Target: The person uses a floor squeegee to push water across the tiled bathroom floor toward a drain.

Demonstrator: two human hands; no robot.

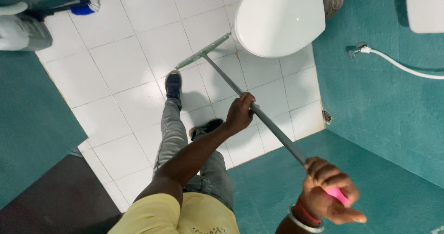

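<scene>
Hands, left (239, 112) mid-shaft and right (329, 194) closed around the pink end, hold a grey metal-handled floor squeegee (202, 53) beside the white toilet (277, 19).

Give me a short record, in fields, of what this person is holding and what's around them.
Left hand: fingers wrapped round the middle of the long grey metal pole
Right hand: closed on the pole's pink end grip
Tool head: flat green squeegee blade on the white tiled floor
Nearby: white toilet with closed lid, teal tiled wall, white hose
</scene>
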